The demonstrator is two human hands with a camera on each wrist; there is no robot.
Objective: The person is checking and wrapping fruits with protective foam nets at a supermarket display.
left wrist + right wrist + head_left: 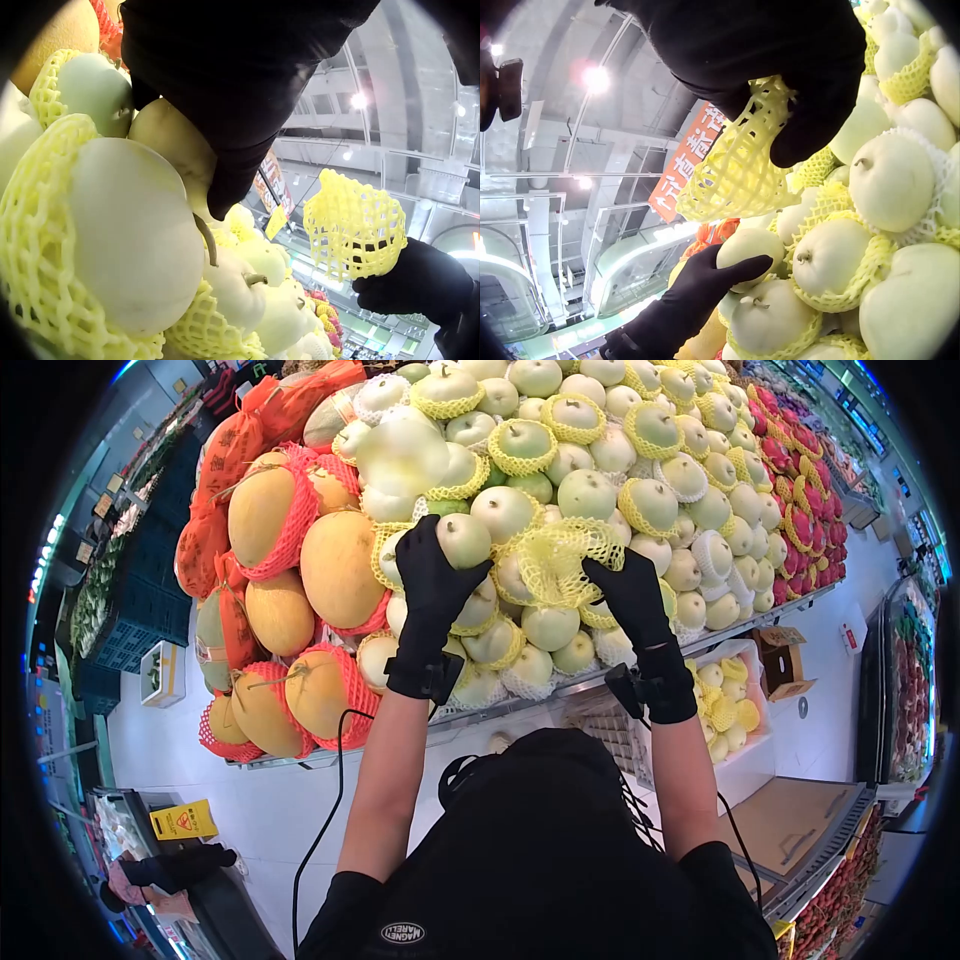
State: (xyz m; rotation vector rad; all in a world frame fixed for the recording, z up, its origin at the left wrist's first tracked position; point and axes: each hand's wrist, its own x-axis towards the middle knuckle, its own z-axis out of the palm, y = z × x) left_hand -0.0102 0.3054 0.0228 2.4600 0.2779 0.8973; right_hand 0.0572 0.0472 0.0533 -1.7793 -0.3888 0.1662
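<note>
My left hand (430,588), in a black glove, grips a pale green melon (465,540) on the pile, thumb along its near side. In the left wrist view that melon (174,139) is partly covered by the glove and shows no netting. My right hand (634,598), also gloved in black, pinches a yellow foam net sleeve (562,566) by one end. The sleeve (739,166) hangs empty and spread above the melons in the right wrist view. Close below my left hand sits a melon (135,232) in a yellow net.
Large yellow-orange melons (345,570) in red nets lie left of the pale ones, beside orange bags (222,460). Dragon fruit (800,490) fill the right end. Along the front runs the stand's edge (580,685). A white box (760,705) with netted fruit stands below right.
</note>
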